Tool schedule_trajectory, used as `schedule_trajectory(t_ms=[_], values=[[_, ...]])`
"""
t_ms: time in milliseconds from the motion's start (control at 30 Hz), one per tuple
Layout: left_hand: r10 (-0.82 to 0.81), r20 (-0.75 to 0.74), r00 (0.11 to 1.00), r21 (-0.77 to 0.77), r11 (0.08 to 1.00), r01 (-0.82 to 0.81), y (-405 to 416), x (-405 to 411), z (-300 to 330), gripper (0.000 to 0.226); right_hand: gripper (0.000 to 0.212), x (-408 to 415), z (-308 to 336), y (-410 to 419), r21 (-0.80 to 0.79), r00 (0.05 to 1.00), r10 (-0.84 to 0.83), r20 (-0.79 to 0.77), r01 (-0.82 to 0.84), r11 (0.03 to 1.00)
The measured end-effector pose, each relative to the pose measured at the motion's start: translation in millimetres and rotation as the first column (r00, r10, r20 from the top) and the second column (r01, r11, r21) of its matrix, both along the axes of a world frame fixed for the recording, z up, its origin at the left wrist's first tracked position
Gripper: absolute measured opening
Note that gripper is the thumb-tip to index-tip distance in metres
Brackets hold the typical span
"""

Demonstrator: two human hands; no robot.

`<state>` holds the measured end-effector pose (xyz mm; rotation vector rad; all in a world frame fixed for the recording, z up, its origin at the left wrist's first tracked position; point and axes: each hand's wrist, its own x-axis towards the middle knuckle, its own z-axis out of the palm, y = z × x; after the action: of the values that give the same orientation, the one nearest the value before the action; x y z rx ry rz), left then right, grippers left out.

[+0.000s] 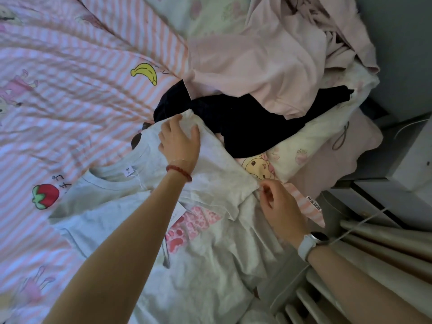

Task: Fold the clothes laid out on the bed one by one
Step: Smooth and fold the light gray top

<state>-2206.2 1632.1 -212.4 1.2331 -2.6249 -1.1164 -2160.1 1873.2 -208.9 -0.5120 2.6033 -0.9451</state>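
Writing: small white tag [128, 171] sewn at the T-shirt's neck, print too small to read; pink lettering on the chest, partly covered.
Surface: bed sheet [70, 78], pink-striped, printed with one banana [145, 71] and one strawberry [45, 196].
T-shirt [205, 253]: one, pale grey, at the bed's right edge, sleeve folded inward.
Left hand [180, 142]: flat, pressing the folded sleeve.
Right hand [279, 208]: pinching the fold's edge.
Pile: pink clothes [268, 61] over one dark garment [233, 118].

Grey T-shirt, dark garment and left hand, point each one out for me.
grey T-shirt [100, 220]: head view, on its chest, left of the forearm.
dark garment [245, 127]: head view, on its middle.
left hand [180, 141]: head view, on its back.
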Motion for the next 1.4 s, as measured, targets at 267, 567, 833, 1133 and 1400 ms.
schedule_trajectory(t_ms=[267,567,833,1133,1400], values=[[-0.503,-0.006,0.864,-0.217,0.844,0.49,76,110,10,0.039,0.022,75,-24,46,0.064,0.948,-0.227,0.224,0.218,0.974],[-0.856,0.177,0.486,-0.417,0.382,0.824,106,94,-6,0.04,0.013,99,-48,73,0.147,0.853,-0.354,0.383,0.323,0.935],[-0.858,0.403,0.318,-0.478,0.099,0.873,127,54,-9,0.039,0.027,79,-20,119,0.092,0.966,-0.247,0.081,0.24,0.966],[-0.754,0.294,0.587,-0.424,0.448,0.787,160,65,-5,0.029,0.026,44,-23,176,0.53,0.98,-0.198,0.016,0.159,0.833],[-0.32,0.085,0.944,-0.293,0.897,0.33,169,205,0,0.041,0.039,97,-6,77,0.239,0.926,0.277,-0.259,-0.216,0.947]])
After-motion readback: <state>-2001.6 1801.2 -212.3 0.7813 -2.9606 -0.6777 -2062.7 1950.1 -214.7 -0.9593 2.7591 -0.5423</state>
